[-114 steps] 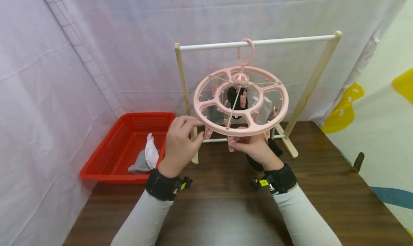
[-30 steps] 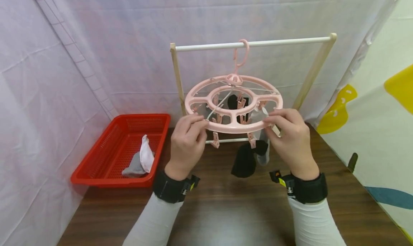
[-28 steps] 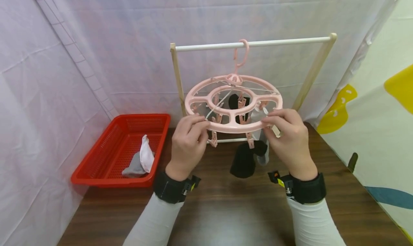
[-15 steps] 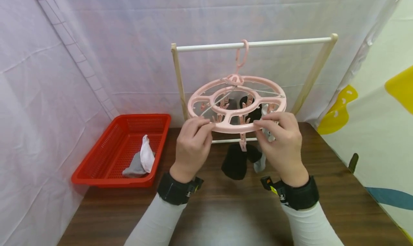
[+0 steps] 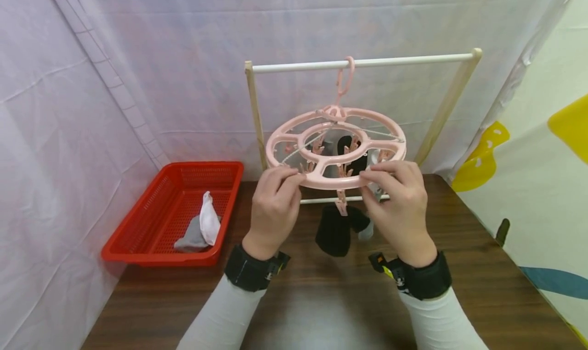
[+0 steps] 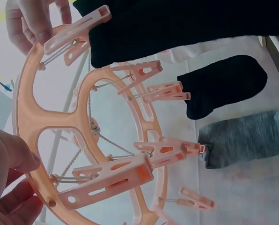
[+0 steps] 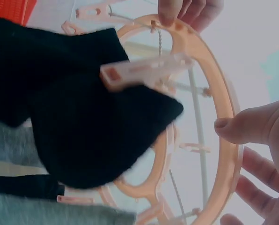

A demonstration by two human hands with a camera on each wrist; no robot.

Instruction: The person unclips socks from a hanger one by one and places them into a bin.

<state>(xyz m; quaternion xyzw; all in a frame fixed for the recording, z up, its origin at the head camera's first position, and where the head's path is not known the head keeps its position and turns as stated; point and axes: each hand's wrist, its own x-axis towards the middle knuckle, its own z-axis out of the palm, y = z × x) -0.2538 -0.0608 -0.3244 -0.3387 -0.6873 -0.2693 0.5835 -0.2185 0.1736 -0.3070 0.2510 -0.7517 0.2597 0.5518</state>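
A pink round clip hanger (image 5: 331, 182) hangs by its hook from a white bar. My left hand (image 5: 275, 207) pinches its near rim on the left, and my right hand (image 5: 398, 207) pinches the same rim further right. Between them a clothespin (image 5: 341, 208) holds a black sock (image 5: 333, 233) below the ring. In the left wrist view another black sock (image 6: 228, 85) and a grey sock (image 6: 245, 139) hang from inner clips, while a nearer clothespin (image 6: 109, 180) is bare. The right wrist view shows my right thumb on the ring's face, fingers behind it.
A red basket (image 5: 172, 262) on the left holds a white cloth piece (image 5: 209, 220) and a grey one (image 5: 193, 236). The wooden stand (image 5: 452, 105) with its white bar (image 5: 413, 59) stands at the back of the brown table (image 5: 321, 309), before a white curtain.
My right hand has gone from a clothespin under the ring to its rim, and my left hand has taken the rim. The ring has turned, carrying the front black sock leftward.
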